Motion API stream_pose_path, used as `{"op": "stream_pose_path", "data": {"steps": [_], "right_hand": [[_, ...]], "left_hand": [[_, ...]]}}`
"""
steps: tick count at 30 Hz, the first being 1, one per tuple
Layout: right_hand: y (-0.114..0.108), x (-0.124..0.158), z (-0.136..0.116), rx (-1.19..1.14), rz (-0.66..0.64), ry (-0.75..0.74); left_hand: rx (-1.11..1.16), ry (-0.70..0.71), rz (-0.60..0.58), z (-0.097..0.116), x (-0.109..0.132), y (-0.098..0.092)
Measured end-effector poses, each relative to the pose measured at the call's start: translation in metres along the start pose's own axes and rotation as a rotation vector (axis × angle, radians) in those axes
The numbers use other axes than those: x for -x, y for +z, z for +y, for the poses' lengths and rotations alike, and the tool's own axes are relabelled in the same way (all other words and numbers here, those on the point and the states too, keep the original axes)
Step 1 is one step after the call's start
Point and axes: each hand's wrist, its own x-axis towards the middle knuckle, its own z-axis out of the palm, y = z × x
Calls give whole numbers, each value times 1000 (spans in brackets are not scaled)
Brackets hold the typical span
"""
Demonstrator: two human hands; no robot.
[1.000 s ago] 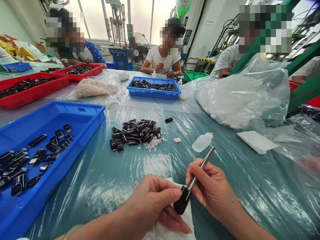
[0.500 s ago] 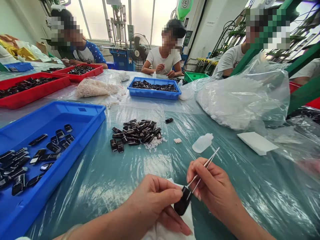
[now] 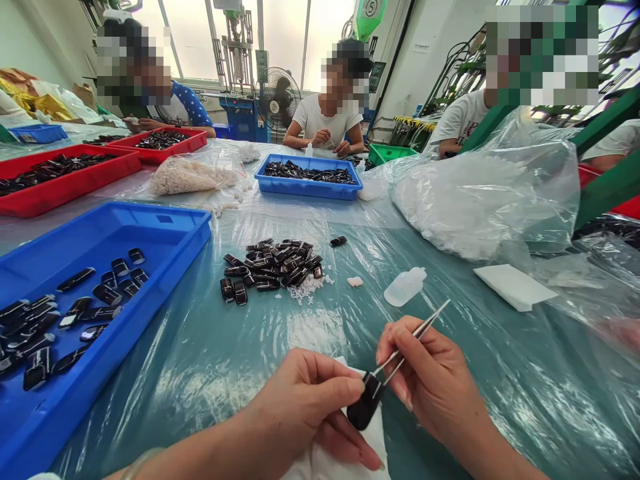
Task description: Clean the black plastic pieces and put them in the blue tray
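Plastic sheeting covers the worktable in a workshop where three other people sit at the far side. Low in the view, a small black part is pinched between thumb and forefinger of the left hand, over a white cloth. The right hand grips metal tweezers in closed fingers, their tips touching the part's upper end. Beyond lie a pile of black parts, a small squeeze bottle, and a blue tray to the left.
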Motion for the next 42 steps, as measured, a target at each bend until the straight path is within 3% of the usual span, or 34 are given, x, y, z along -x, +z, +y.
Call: {"op": "stream_pose_path", "data": {"steps": [15,29,42], "right_hand": [[0,8,-9,37,150,-200],[5,10,-2,11,154,-112],[6,13,0,33,129,-121]], "left_hand": [[-6,17,-46,1,2,-2],[8,16,-64,0,1,-2],[35,23,-109,-1,0,-5]]}}
